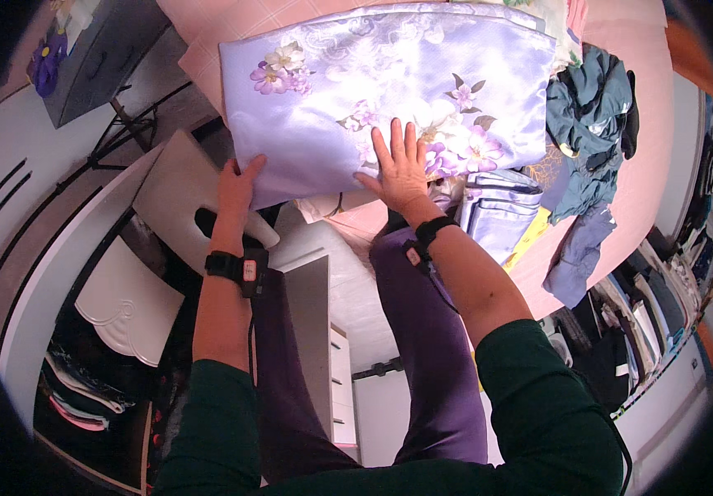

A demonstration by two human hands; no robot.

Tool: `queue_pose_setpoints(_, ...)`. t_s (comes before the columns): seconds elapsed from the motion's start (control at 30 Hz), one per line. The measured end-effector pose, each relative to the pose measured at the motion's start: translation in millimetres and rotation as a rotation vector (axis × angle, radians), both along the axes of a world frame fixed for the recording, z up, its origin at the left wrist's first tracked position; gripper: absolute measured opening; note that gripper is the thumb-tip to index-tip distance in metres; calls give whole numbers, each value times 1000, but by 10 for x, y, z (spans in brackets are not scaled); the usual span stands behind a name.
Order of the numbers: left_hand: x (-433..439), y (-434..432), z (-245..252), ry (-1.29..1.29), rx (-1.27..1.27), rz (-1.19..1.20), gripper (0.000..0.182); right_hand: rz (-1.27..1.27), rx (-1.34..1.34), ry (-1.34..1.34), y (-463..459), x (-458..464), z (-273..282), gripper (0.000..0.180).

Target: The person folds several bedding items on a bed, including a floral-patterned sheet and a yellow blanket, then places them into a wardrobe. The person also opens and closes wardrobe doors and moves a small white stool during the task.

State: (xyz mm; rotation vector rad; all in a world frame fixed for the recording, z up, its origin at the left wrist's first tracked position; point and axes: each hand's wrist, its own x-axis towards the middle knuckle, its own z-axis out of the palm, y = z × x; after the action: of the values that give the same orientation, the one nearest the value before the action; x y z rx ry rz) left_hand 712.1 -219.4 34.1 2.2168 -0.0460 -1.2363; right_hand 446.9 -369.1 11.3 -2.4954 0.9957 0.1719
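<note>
A lavender satin cloth with a printed flower pattern (307, 136) lies folded into a wide rectangle on a pink bed cover (635, 186). My left hand (238, 180) is at its near left corner, with the thumb on top; the fingertips are partly hidden, so I cannot tell whether it grips the edge. My right hand (401, 164) rests palm down with spread fingers on the cloth's near part, beside the printed blossoms. Just right of my right wrist lies a smaller folded stack of lavender satin (499, 214).
Crumpled dark teal clothing (592, 105) and a grey-blue cloth (579, 254) lie on the bed at right. Clothes fill a rack (648, 297) beyond. A pale chair-like object (176, 192) stands at left, near an open compartment with folded clothes (83, 397).
</note>
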Motion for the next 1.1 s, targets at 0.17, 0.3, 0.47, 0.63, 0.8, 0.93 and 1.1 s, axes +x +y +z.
queue_pose_setpoints(0.17, -127, 14, 327, 228, -282, 252, 56, 53, 116, -31, 242, 67, 146, 101)
queue_pose_setpoints(0.3, -412, -185, 956, 267, -519, 288, 62, 35, 137, -129, 413, 340, 291, 105)
queue_pose_setpoints(0.47, -904, -452, 1260, 269, -762, 339, 69, -230, 269, -444, 523, 289, 349, 80)
queue_pose_setpoints(0.63, -494, -532, 766, 448, -545, 296, 58, -248, 372, -389, 468, 83, 283, 60)
queue_pose_setpoints(0.8, -224, -742, 628, 347, -464, 268, 48, -343, 242, -388, 625, 275, 285, 56)
queue_pose_setpoints(0.93, -1065, -862, 952, 247, -647, 118, 56, -1025, 1087, -891, 743, 250, 143, 53)
queue_pose_setpoints(1.1, -2083, -1420, 800, 17, -771, -432, 82, -1331, 1897, -1208, 567, -389, -38, 43)
